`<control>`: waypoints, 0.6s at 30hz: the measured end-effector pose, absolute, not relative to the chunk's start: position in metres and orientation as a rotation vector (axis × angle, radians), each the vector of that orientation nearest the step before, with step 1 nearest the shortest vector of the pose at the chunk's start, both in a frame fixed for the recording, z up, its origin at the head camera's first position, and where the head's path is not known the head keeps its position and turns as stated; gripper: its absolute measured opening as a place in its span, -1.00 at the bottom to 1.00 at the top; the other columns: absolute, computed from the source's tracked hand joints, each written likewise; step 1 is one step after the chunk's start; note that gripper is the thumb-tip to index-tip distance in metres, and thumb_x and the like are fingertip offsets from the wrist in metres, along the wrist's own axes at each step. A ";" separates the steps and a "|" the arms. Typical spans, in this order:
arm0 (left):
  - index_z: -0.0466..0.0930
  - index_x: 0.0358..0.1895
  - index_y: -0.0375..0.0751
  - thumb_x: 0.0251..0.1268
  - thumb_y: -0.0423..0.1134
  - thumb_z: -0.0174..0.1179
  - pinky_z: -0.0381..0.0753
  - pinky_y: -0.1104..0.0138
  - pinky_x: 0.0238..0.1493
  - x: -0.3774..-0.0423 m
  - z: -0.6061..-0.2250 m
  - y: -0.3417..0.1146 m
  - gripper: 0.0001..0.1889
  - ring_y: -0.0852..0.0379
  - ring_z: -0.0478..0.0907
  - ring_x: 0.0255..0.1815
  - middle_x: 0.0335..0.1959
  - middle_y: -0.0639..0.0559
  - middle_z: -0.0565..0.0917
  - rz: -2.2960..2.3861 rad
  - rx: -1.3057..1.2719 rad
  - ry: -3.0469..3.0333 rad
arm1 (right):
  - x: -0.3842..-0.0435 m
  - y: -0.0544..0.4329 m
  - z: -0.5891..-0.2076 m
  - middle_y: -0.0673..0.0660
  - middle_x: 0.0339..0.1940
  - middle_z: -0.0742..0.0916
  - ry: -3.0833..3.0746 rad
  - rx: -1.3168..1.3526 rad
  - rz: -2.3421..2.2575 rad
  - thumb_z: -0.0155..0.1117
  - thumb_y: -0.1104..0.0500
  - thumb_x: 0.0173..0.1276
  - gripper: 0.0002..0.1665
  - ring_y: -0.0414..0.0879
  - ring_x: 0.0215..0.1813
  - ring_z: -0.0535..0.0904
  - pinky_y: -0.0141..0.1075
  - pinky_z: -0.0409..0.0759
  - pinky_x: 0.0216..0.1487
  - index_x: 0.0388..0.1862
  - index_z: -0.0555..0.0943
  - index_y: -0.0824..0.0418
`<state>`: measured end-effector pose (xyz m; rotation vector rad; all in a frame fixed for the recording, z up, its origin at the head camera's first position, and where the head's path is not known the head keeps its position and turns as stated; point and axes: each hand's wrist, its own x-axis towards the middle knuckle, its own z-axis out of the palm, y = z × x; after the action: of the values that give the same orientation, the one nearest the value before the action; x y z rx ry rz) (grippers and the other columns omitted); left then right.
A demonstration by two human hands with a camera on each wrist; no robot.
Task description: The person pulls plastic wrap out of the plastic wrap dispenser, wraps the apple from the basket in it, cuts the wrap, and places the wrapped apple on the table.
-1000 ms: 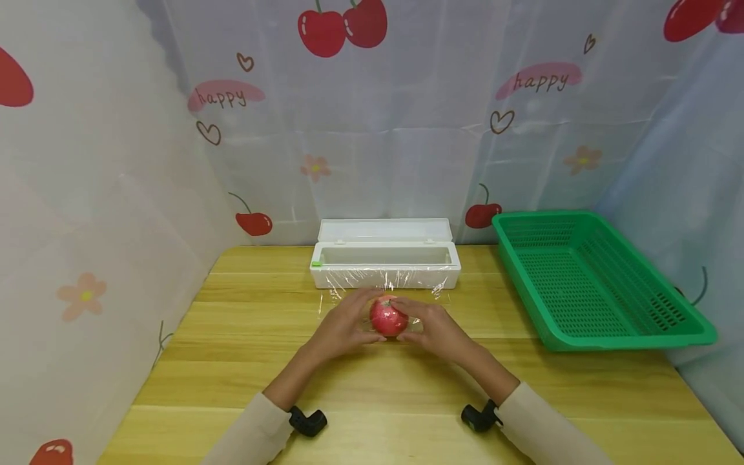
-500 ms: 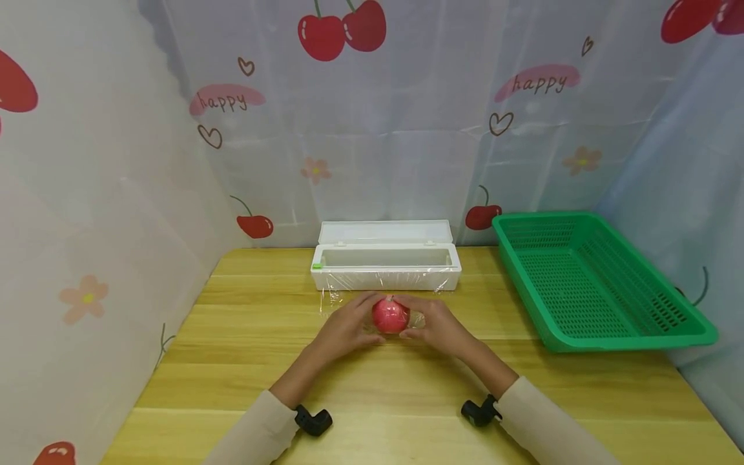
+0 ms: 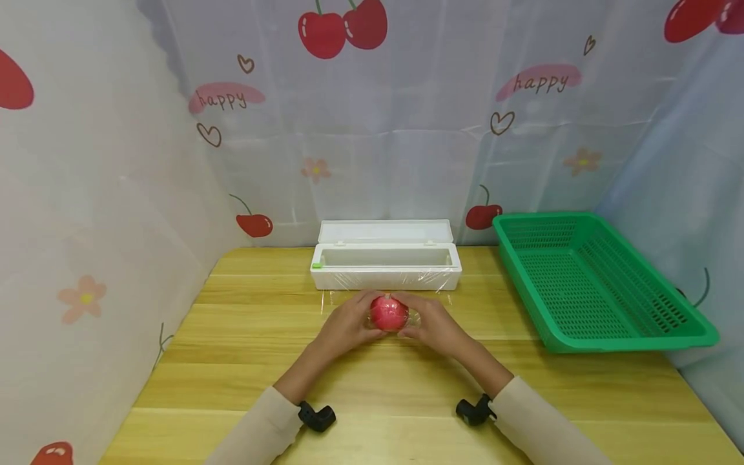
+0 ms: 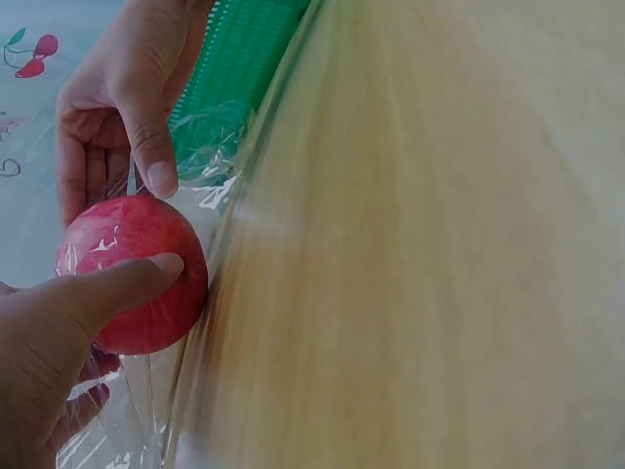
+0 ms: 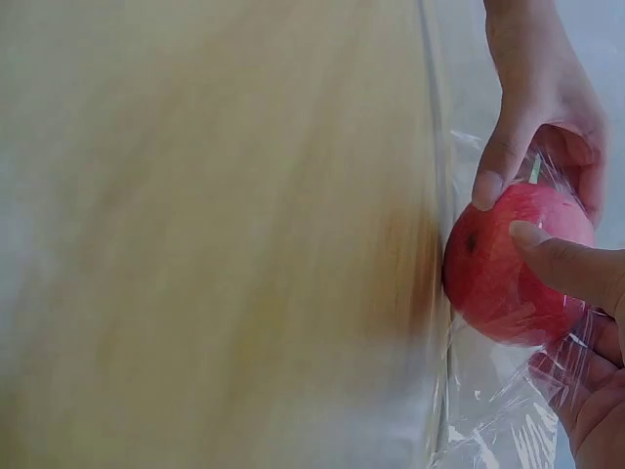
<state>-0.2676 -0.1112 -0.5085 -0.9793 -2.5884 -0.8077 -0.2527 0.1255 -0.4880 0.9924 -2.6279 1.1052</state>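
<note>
The left hand point(image 3: 347, 323) and right hand point(image 3: 433, 324) hold a red apple point(image 3: 389, 314) between them, each grip clamped on it with thumb and fingers. Clear plastic wrap point(image 5: 527, 430) covers the apple and reaches the white box point(image 3: 386, 245), lid raised, just behind on the bench point(image 3: 395, 387). A green basket point(image 3: 533, 303) stands to the right, apart from both hands.
</note>
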 end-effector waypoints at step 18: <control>0.55 0.23 -0.14 -0.05 0.03 0.63 0.66 0.26 0.12 -0.267 -0.491 -0.120 -0.26 0.11 0.64 0.09 0.09 0.05 0.67 -0.843 -1.030 -2.553 | -0.251 0.125 -0.473 0.21 0.37 0.60 -2.645 1.007 1.076 0.72 0.24 -0.03 0.01 0.16 0.37 0.52 0.02 0.54 0.31 0.44 0.46 0.24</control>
<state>-0.2674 -0.1199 -0.4910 -1.0299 -2.5529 -0.8433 -0.2508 0.1252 -0.4733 1.0074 -2.6452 1.0758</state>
